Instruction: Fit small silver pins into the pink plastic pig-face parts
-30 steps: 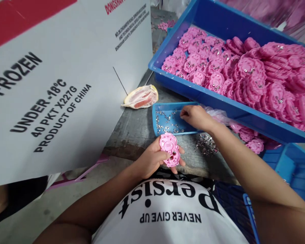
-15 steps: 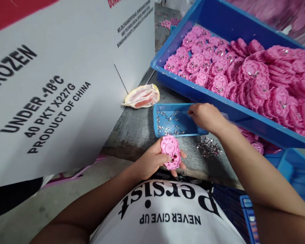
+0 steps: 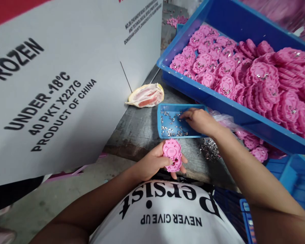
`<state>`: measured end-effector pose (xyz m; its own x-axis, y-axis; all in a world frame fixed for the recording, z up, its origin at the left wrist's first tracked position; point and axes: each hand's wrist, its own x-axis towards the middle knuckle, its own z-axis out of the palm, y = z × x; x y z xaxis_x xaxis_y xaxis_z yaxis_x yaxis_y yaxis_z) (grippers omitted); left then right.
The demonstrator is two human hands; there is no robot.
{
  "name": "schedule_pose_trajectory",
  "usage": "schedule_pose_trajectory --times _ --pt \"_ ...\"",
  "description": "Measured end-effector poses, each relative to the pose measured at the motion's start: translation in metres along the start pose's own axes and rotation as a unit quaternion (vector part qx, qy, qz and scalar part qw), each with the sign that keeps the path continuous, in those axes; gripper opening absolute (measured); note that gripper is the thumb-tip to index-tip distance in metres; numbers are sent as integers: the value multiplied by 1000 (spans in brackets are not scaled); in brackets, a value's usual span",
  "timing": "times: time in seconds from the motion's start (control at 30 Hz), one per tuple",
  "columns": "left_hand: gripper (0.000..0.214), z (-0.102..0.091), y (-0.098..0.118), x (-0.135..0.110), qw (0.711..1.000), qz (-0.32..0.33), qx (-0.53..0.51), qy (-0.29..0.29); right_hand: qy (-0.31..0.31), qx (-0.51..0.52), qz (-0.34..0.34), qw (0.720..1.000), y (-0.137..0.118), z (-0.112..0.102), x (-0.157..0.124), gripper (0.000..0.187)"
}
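My left hand point(image 3: 155, 163) grips a pink flower-shaped plastic piece point(image 3: 172, 154) by its edge, close to my body. My right hand point(image 3: 198, 121) reaches into a small blue tray point(image 3: 162, 134) of tiny silver metal parts point(image 3: 170, 124), fingertips pinched down among them. Whether a part sits between the fingers is too small to see. A loose heap of the same silver parts point(image 3: 208, 149) lies on the grey tabletop just below my right wrist.
A big blue bin point(image 3: 210, 96) full of pink flower pieces point(image 3: 246, 73) fills the right. A large white cardboard box point(image 3: 53, 84) stands at the left. A peeled piece of pomelo point(image 3: 146, 96) lies beside it. More blue crates point(image 3: 292, 176) sit at lower right.
My right hand drew back to the tray's right end, then reached left again among the silver parts. The left hand keeps the pink piece steady.
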<state>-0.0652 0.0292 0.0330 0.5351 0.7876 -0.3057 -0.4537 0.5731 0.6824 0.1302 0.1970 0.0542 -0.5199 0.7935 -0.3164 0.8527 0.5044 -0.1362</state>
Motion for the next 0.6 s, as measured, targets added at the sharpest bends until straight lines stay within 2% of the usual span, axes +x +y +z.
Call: schedule_pose_trajectory --times 0.33,0.6 --pt "36 -3 -1 5 1000 0 -7 -6 12 1 28 1000 -8 -3 3 29" --pt "36 -4 1 2 1000 -4 -12 1 2 20 16 1000 -5 2 4 36"
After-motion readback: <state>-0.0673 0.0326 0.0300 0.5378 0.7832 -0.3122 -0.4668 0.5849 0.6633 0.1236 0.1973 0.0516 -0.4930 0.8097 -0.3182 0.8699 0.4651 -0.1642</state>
